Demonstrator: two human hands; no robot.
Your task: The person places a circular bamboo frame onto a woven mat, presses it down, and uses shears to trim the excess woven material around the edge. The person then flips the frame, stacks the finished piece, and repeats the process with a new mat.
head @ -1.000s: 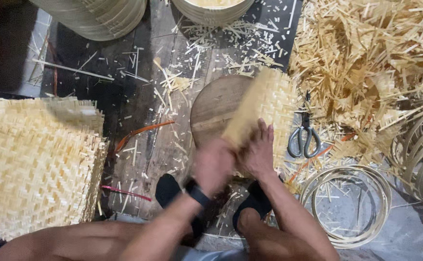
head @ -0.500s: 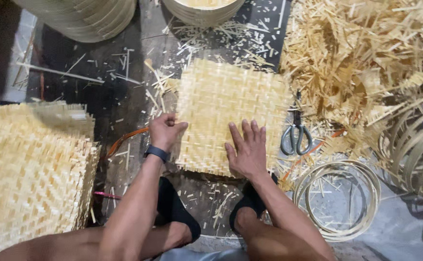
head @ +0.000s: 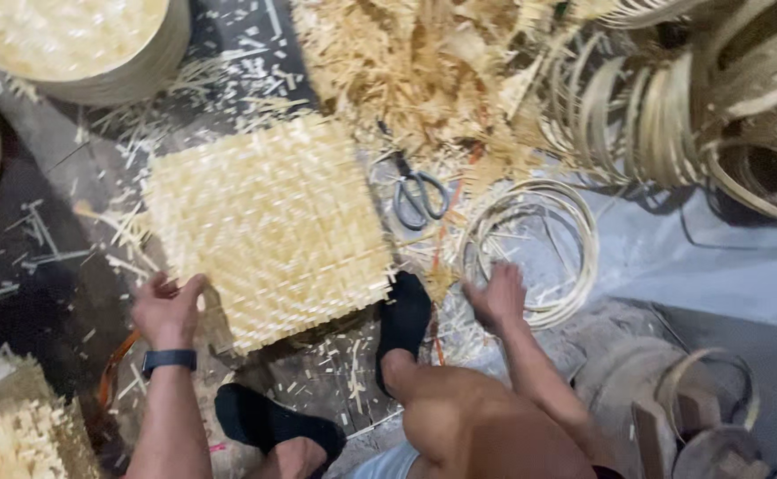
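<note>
- Now the left hand (head: 166, 310) grips the woven mat (head: 268, 226) at its near-left corner.
- Right hand (head: 497, 297), fingers loosely spread, rests on the coiled hoop (head: 575, 257), right of the mat.

One woven mat (head: 264, 226), one pair of scissors (head: 419, 197)

- The woven mat (head: 268, 226) is a pale yellow square of flat plaited strips. It lies flat on the dark floor, turned slightly askew, with frayed strip ends along its edges and its near-left corner lifted a little.
- The coil of thin strip hoops (head: 530, 253), pale and round, lies flat on the floor right of the mat, well apart.
</note>
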